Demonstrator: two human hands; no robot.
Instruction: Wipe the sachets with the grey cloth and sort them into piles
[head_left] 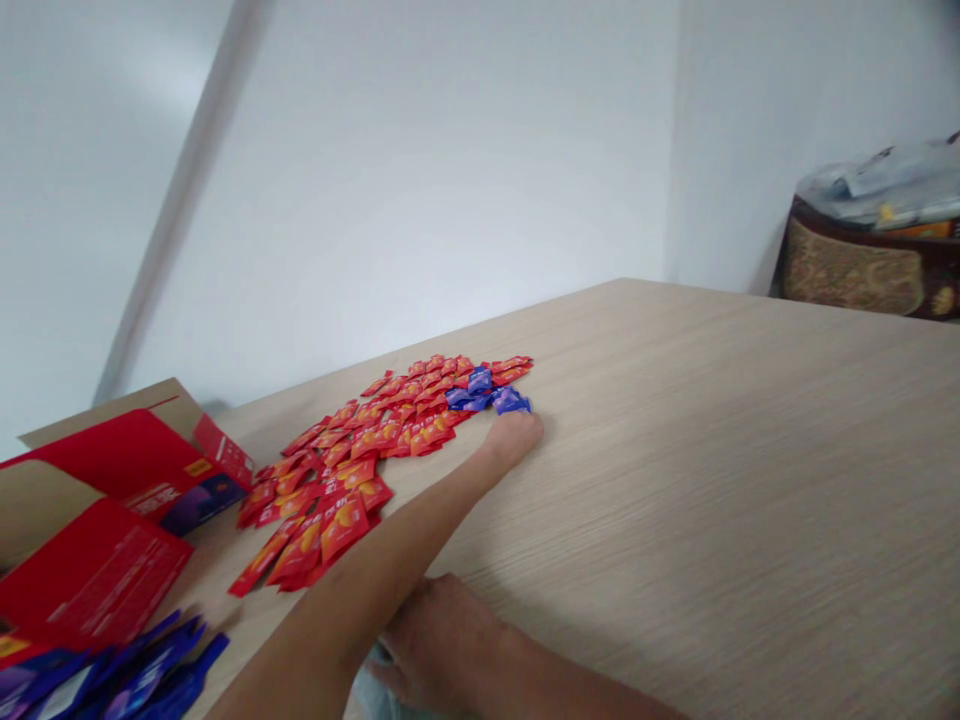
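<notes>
My left hand [516, 435] reaches out across the table, its fingers curled and mostly turned away from me. A small blue packet [512, 400] shows right at its fingertips, apparently pinched there. Just beyond and to the left lie more blue packets [478, 380], resting against a wide spread of red-orange packets [375, 435]. My right hand [442, 635] is low in the view by the near table edge, partly under my left forearm. Its fingers are curled, and whether they hold anything is hidden.
An open red cardboard box [142, 450] stands at the left with its flaps up. In front of it lie several larger blue packets [150, 675]. The wooden table [690, 480] runs to a white wall [465, 180]. A patterned seat [847, 265] with plastic bags is at far right.
</notes>
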